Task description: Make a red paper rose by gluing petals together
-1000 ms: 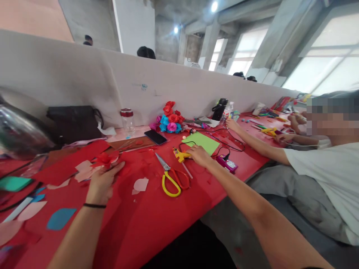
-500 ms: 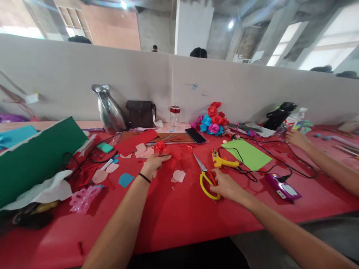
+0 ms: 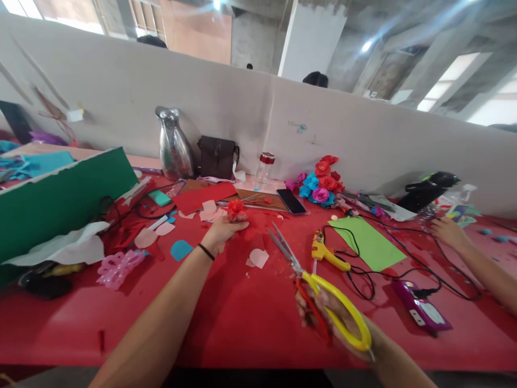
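Observation:
My left hand (image 3: 221,235), with a dark band on the wrist, is closed around the base of a small red paper flower (image 3: 236,209). In my right hand (image 3: 311,310) is a pair of scissors (image 3: 298,265) with one yellow and one red handle. The scissors are lifted off the table, their blades slightly apart and pointing up and left toward the flower. Between my hands lie pale pink paper petals (image 3: 258,258). A yellow glue gun (image 3: 326,253) rests just beyond the scissors.
A phone (image 3: 291,201), a bunch of paper flowers (image 3: 323,183), a glass jar (image 3: 264,168) and a steel jug (image 3: 173,144) stand at the back. Right are green paper (image 3: 369,245), a purple power block (image 3: 422,308), black cords and another person's hand (image 3: 448,231). A green board (image 3: 68,210) leans left.
My right hand has picked the scissors up off the table and drawn them nearer to me. My left hand keeps the red flower in about the same place. The view has tilted.

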Demonstrator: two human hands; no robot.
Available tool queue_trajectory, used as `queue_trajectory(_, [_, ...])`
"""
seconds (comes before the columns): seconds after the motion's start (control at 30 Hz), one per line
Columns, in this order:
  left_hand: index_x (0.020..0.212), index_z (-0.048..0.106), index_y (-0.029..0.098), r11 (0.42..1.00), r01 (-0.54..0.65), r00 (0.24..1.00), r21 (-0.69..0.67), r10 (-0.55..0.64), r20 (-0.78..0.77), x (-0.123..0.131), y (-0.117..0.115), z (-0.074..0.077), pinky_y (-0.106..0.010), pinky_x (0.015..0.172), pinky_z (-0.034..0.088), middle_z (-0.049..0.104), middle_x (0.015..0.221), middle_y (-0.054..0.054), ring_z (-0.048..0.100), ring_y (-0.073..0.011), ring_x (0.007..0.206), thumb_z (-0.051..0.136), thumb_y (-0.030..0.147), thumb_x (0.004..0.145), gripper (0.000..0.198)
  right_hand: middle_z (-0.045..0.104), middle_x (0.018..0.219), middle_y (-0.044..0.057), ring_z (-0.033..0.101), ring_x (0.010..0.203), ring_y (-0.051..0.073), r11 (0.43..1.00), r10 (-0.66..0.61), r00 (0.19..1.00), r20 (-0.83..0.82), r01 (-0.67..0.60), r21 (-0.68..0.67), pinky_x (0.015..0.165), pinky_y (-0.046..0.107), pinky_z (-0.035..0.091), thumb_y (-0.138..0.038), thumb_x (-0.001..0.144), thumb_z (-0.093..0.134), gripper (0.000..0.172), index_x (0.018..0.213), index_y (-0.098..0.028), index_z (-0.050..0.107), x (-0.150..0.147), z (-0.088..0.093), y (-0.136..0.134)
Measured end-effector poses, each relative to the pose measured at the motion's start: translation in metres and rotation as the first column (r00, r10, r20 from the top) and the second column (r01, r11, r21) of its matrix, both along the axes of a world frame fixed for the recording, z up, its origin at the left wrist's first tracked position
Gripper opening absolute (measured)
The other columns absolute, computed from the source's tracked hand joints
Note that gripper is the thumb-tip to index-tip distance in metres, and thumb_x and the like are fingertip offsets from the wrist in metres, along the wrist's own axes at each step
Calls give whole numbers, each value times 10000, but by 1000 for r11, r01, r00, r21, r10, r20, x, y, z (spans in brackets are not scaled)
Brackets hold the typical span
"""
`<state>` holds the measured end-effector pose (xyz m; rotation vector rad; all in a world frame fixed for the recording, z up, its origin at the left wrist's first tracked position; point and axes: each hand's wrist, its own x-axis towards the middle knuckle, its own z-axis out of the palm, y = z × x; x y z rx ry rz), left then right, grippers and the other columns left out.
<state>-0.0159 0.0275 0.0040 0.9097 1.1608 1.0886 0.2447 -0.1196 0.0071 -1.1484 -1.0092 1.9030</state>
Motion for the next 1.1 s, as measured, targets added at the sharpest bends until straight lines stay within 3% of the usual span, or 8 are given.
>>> queue_trajectory(0.17, [687, 642, 148, 998, -48, 997, 47, 45, 69, 5, -7, 9, -170, 400, 298, 626, 595, 2, 550, -86, 510, 789, 152, 522, 221, 609, 845, 27, 579, 657, 131, 992, 122, 988, 91, -124, 16, 618, 268, 448, -603, 685, 674, 526, 1072, -255, 597, -9, -11, -3])
queue_trajectory(0.37, [725, 643, 136, 998, -25, 995, 66, 18, 101, 6, -10, 13, -167, 414, 310, 635, 625, -6, 576, -91, 547, 784, 156, 535, 237, 582, 786, 7, 557, 673, 125, 996, 1, 1000, 18, 1, -86, 521, 213, 441, -619, 618, 719, 569, 1040, -257, 597, -22, -2, 4])
queue_trajectory(0.5, [741, 647, 133, 996, -40, 996, 83, 33, 78, 7, -10, 12, -174, 409, 285, 636, 629, -9, 542, -76, 514, 788, 172, 541, 248, 573, 771, 10, 545, 661, 118, 991, -13, 996, -85, 2, -131, 460, 182, 396, -595, 628, 728, 577, 1063, -241, 592, -24, -4, 4])
queue_trajectory(0.8, [675, 632, 139, 995, 15, 999, 102, -19, 32, 14, -13, 12, -200, 455, 299, 639, 626, -13, 533, -89, 536, 788, 202, 525, 225, 572, 783, 12, 547, 654, 124, 989, 4, 990, -141, -25, -144, 428, 177, 364, -613, 701, 656, 527, 1063, -241, 567, -28, -2, 13])
queue_trajectory(1.1, [651, 641, 136, 993, 40, 999, 111, -38, -23, 16, -14, 12, -202, 452, 263, 606, 578, 7, 457, -66, 486, 770, 186, 554, 169, 525, 755, -24, 472, 512, 59, 998, -2, 999, -53, -1, -56, 378, 160, 261, -635, 616, 711, 570, 976, -231, 534, -37, 4, 21])
